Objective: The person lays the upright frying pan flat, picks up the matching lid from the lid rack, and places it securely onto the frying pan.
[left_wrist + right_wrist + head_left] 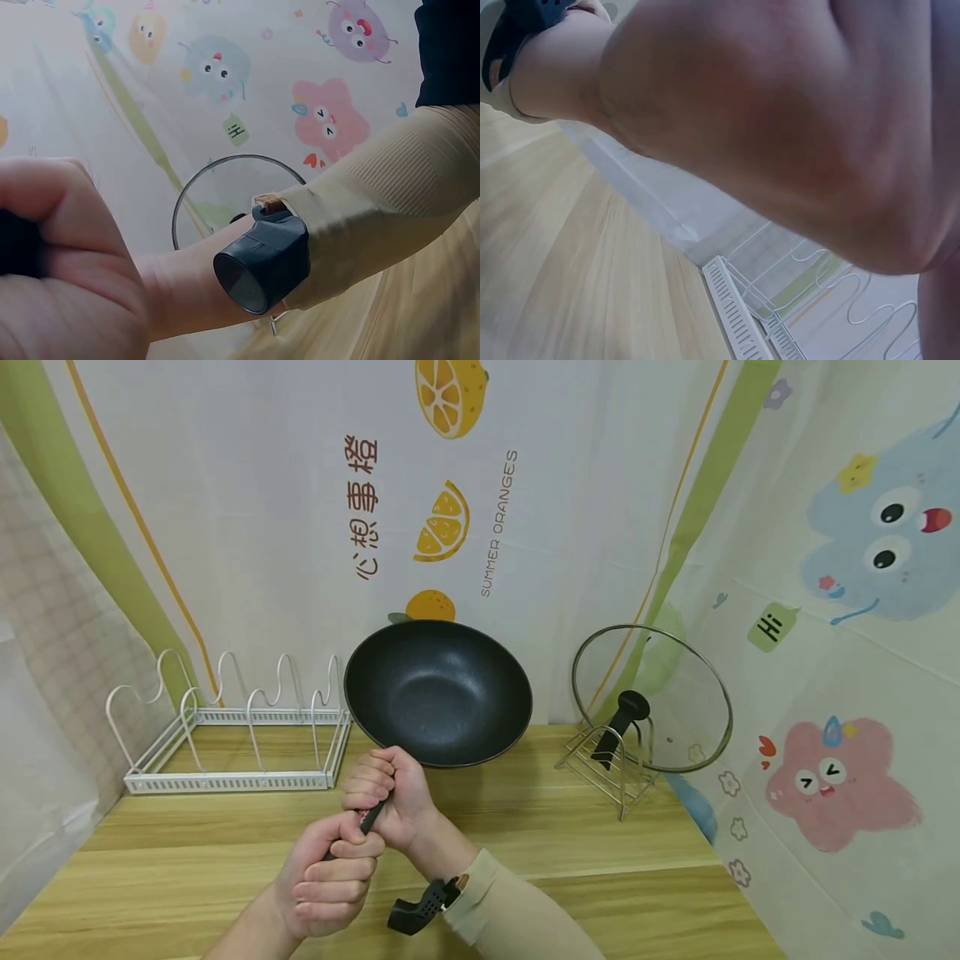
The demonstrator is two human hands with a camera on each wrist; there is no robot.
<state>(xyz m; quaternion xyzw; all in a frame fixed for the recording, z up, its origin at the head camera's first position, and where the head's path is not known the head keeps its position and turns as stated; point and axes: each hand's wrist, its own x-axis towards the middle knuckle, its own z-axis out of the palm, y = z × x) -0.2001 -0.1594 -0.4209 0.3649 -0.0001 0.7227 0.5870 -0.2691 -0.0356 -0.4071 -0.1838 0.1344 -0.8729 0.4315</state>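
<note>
A black wok is held up over the wooden table in the head view, its dark inside facing me. Both hands grip its black handle, one behind the other. My right hand is wrapped round the part nearer the pan. Closer to me, my left hand grips the handle's rear part, thumb on top. The left wrist view catches a curled hand at its left edge, with the sleeved right forearm beyond. A large blurred hand fills much of the right wrist view.
A white metal rack with upright loops stands at the back left. At the back right, a small wire stand holds a glass lid upright, its black knob toward me. Printed curtains hang behind and at the sides of the table.
</note>
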